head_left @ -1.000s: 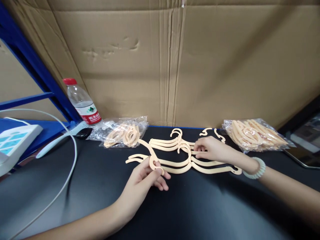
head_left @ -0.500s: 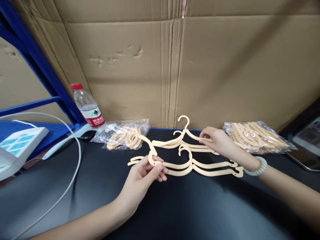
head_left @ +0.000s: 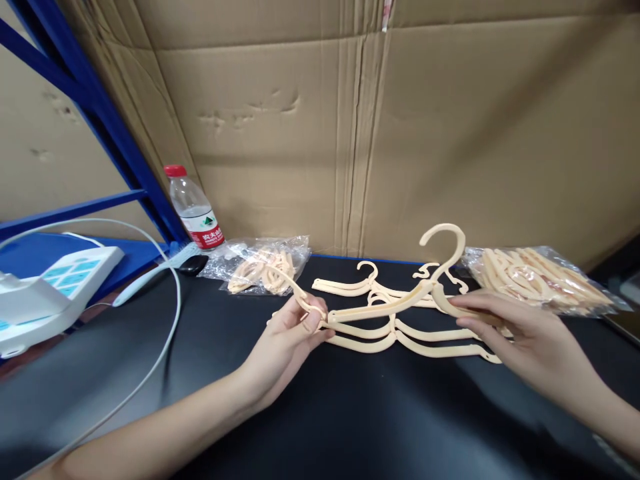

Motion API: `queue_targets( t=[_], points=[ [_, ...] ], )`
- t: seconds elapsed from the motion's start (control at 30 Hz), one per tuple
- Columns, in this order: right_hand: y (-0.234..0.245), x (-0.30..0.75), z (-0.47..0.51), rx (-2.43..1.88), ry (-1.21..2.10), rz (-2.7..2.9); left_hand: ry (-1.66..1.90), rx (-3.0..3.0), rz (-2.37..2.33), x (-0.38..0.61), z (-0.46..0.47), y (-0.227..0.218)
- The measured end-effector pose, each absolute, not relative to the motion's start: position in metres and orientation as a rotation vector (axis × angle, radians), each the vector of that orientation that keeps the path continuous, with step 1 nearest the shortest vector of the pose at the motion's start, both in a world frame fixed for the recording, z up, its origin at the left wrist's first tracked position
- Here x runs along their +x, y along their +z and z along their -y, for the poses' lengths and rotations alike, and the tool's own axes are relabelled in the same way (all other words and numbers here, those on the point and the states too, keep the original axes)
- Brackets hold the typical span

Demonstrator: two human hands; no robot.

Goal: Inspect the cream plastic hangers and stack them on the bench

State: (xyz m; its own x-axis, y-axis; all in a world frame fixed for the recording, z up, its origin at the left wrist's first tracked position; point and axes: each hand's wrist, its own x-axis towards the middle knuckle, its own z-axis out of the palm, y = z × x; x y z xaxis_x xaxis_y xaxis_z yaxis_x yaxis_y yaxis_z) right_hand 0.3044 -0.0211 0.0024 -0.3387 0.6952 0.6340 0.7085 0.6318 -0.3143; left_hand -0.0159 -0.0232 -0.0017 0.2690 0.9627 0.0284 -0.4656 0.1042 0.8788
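My right hand (head_left: 525, 337) pinches the right arm of a cream plastic hanger (head_left: 400, 303), lifted off the black table with its hook pointing up. Its left arm reaches to my left hand (head_left: 290, 340), whose fingers are closed on a small curved cream hanger piece (head_left: 295, 293). Beneath and behind the lifted hanger, several more cream hangers (head_left: 405, 337) lie flat on the table.
Two clear bags of cream hanger parts lie at the back: one (head_left: 263, 267) at centre-left, one (head_left: 540, 277) at right. A water bottle (head_left: 193, 207) stands by a blue rack (head_left: 95, 107). A white device (head_left: 50, 293) with a cable (head_left: 165, 333) sits left. A cardboard wall (head_left: 350, 120) stands behind.
My right hand took a hanger from the back pile, lifted it and carried it forward and right until its left arm met my left hand. The view shifted slightly left.
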Motion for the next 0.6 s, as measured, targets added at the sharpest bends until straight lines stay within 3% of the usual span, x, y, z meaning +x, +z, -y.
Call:
queue_targets(
  t=[0.17,0.6],
  points=[
    [-0.0036,0.3002,0.0254,-1.055,-0.057,2.044,0.952,0.852,-0.513,-0.0196,0.0243,0.0024],
    [-0.0022,0.2966,0.0296,-0.964,-0.212,2.045,0.885,0.85,-0.438,-0.0209,0.0197,0.0008]
  ],
)
